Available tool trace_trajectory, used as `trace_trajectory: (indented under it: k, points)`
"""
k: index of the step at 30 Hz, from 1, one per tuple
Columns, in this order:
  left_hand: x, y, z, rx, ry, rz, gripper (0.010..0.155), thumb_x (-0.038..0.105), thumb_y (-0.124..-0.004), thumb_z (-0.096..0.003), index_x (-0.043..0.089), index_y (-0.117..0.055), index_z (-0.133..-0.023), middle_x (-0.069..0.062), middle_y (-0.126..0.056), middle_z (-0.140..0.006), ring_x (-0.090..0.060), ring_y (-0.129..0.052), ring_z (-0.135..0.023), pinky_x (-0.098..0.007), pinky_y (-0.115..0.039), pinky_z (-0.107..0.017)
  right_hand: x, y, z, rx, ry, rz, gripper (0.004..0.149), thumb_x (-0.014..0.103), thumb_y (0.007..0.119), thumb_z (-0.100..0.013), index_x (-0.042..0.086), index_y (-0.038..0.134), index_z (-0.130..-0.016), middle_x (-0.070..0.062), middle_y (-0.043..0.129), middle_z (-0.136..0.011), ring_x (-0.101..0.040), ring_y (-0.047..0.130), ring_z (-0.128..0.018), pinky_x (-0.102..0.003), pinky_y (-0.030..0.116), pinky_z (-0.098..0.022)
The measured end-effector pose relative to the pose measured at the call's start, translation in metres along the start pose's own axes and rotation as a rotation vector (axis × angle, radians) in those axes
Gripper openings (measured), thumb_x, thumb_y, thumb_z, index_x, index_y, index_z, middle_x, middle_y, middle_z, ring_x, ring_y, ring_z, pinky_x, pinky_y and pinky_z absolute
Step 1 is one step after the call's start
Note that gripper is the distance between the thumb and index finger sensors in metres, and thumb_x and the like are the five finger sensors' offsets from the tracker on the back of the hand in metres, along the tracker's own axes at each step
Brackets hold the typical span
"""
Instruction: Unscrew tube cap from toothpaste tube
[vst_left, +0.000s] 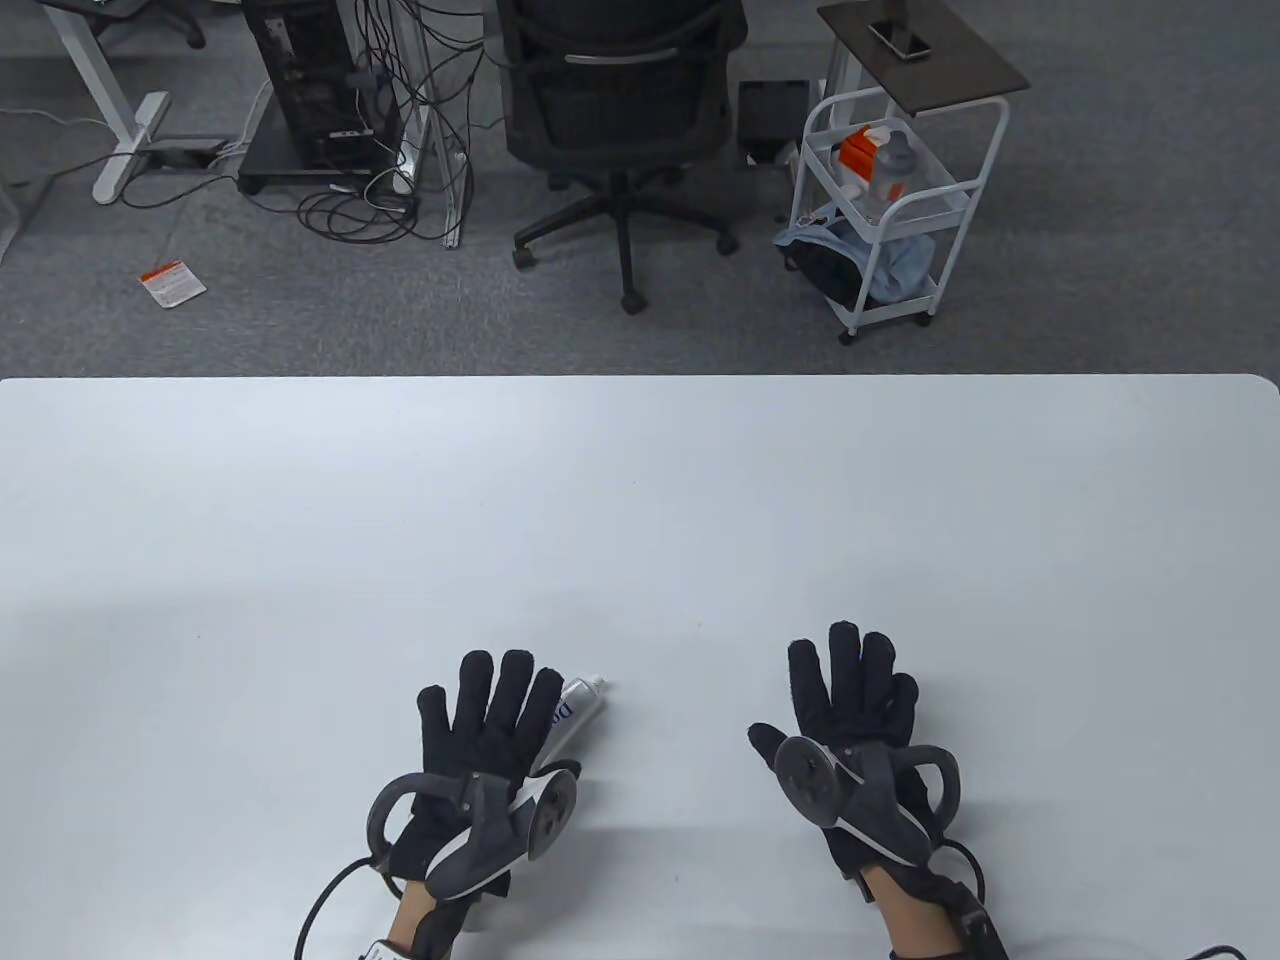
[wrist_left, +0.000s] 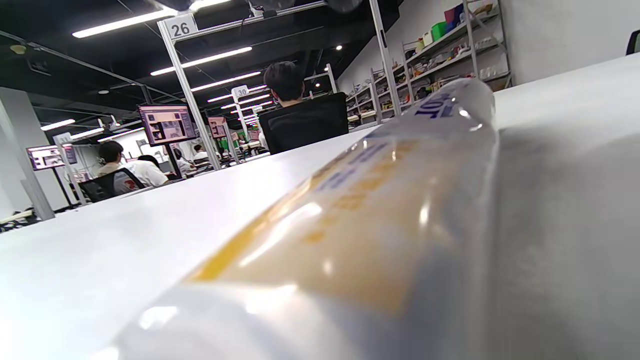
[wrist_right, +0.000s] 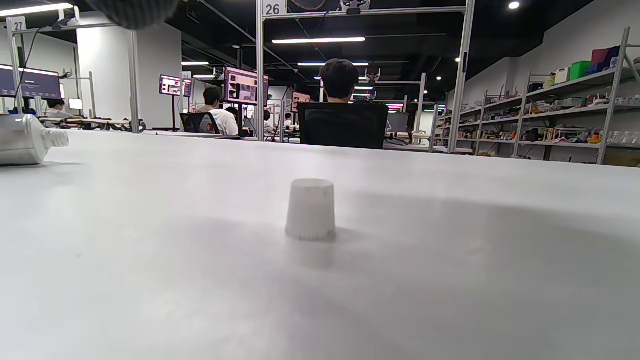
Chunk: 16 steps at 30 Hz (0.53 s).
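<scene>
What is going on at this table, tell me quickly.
A person in sensor gloves has both hands flat on the white table. The left hand lies beside and partly over the toothpaste tube, whose bare nozzle points away from the person. The right hand is spread open, holding nothing. The right wrist view shows the white tube cap standing alone on the table, off the tube, so the unscrewing looks done.
</scene>
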<state>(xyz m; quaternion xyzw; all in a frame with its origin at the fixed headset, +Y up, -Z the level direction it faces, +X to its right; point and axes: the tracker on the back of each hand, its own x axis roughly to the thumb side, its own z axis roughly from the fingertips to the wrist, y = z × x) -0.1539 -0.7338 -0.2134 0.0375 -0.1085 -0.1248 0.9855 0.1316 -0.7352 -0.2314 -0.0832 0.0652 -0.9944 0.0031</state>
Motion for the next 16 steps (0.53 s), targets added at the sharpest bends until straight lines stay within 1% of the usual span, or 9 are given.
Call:
trace_trajectory:
  k: [3,10,16]
  points:
    - [0.0001,-0.0021,-0.0001,-0.004,-0.005,0.002,0.085,0.071,-0.047,-0.0475,0.032,-0.015,-0.117,-0.006,-0.019,-0.129,-0.044,-0.027,-0.119,-0.072,-0.040,-0.080,0.0002,-0.0010,0.0006,0.002,-0.006,0.002,0.086,0.055,0.056,-0.054,0.009,0.015,-0.113,-0.031,-0.003,-0.113,-0.059,-0.002,-0.100,-0.077,0.020,-0.070]
    - [-0.0001,-0.0031,-0.0001,-0.018,-0.014,0.008,0.085,0.071,-0.047,-0.0473,0.031,-0.017,-0.117,-0.006,-0.022,-0.129,-0.045,-0.032,-0.119,-0.071,-0.043,-0.081,0.0000,-0.0009,0.0007,0.003,-0.006,0.001,0.085,0.055,0.055,-0.054,0.008,0.015,-0.113,-0.031,-0.002,-0.113,-0.059,-0.001,-0.100,-0.077,0.021,-0.070]
    - [-0.0006,-0.0036,-0.0004,-0.020,-0.006,0.002,0.085,0.070,-0.047,-0.0474,0.032,-0.017,-0.117,-0.006,-0.022,-0.129,-0.044,-0.031,-0.119,-0.071,-0.043,-0.080,-0.0012,-0.0014,0.0008,0.002,0.003,-0.009,0.085,0.055,0.055,-0.054,0.008,0.016,-0.113,-0.031,-0.001,-0.113,-0.059,0.000,-0.100,-0.077,0.021,-0.070]
